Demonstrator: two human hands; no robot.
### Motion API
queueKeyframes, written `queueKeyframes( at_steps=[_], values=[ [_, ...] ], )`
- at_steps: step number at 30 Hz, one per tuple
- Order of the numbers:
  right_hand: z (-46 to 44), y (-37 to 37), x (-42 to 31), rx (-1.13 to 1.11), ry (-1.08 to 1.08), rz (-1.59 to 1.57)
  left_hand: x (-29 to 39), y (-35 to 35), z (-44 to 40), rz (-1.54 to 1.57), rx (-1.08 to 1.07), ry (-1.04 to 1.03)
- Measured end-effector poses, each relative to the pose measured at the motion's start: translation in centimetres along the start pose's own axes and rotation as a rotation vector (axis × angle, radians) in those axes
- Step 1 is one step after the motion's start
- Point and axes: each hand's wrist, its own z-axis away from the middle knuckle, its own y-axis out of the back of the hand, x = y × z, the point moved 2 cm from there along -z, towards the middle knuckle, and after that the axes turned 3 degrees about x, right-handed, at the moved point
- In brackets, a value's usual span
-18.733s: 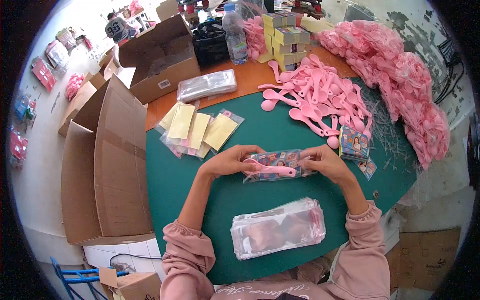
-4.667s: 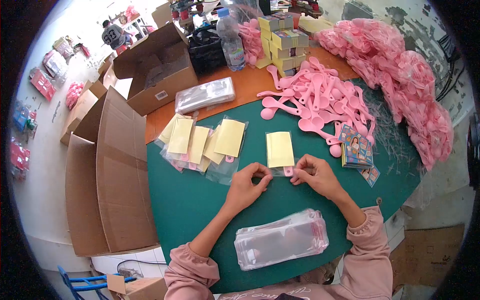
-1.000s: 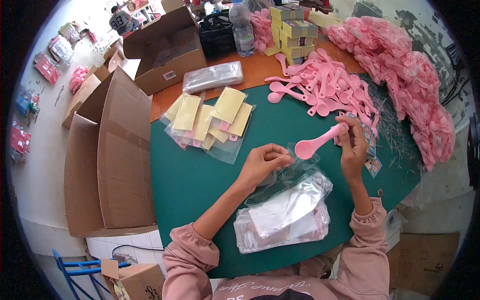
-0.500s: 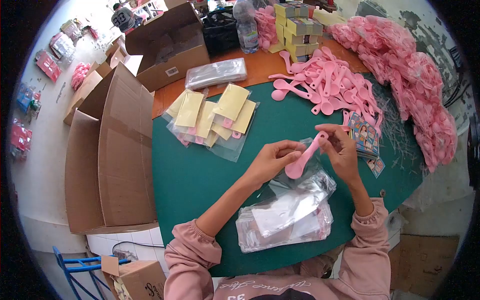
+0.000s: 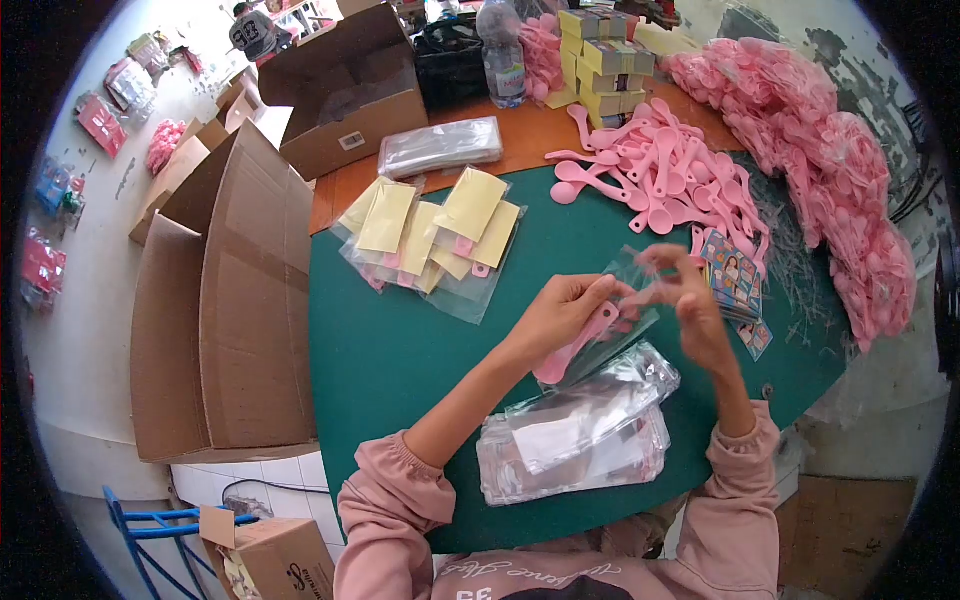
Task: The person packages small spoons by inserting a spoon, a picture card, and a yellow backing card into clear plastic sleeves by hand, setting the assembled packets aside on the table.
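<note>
My left hand (image 5: pixel 572 312) is closed on a clear plastic bag (image 5: pixel 628 262), pinching it between thumb and fingers. A pink plastic spoon (image 5: pixel 568 352) lies inside or against that bag, bowl toward me, its holed handle end near my left fingertips. My right hand (image 5: pixel 692 300) is at the bag's upper right side, blurred by motion, its fingers apart with no spoon in them. Whether those fingers touch the film is hard to make out. Below both hands lies a stack of clear bags (image 5: pixel 570 450) on the green table top (image 5: pixel 400 350).
Filled bags with yellow cards (image 5: pixel 480 205) lie at the left. Loose pink spoons (image 5: pixel 665 175) are heaped at the back right, beside picture cards (image 5: pixel 735 275). Bagged spoons (image 5: pixel 820 170) line the right edge. Cardboard boxes (image 5: pixel 255 300) flank the table; a water bottle (image 5: pixel 503 60) stands behind.
The spoon has moved down and left, from between my two hands to below my left hand. My right hand has let go of its handle, and its fingers have spread.
</note>
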Motion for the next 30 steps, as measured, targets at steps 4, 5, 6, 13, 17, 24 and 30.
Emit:
queueKeyframes(
  at_steps=[4, 5, 6, 13, 17, 24, 30],
  values=[
    [0.7, 7.9, 2.0, 0.218, -0.334, 0.812, 0.2, 0.0, 0.2, -0.002, 0.025, 0.040],
    [1.8, 9.9, 3.2, 0.279, -0.412, 1.089, 0.3, -0.1, 0.4, -0.031, 0.020, 0.094],
    [3.2, 10.9, 3.9, 0.241, -0.493, 1.206, 0.3, -0.1, 0.4, -0.060, 0.014, 0.148],
    [4.3, 13.2, 5.1, 0.249, -0.682, 1.059, -0.4, -0.1, 0.2, -0.124, 0.008, 0.167],
    [3.8, 12.8, 4.0, 0.327, -0.683, 1.059, -0.7, 0.0, -0.1, -0.184, 0.002, 0.102],
    [2.5, 11.9, 2.5, 0.364, -0.411, 1.172, -0.2, 0.2, 0.1, -0.309, 0.022, 0.009],
    [0.4, 5.4, -1.4, 0.260, -0.489, 0.121, -0.2, 0.1, 0.0, -0.168, 0.011, 0.031]
  ],
)
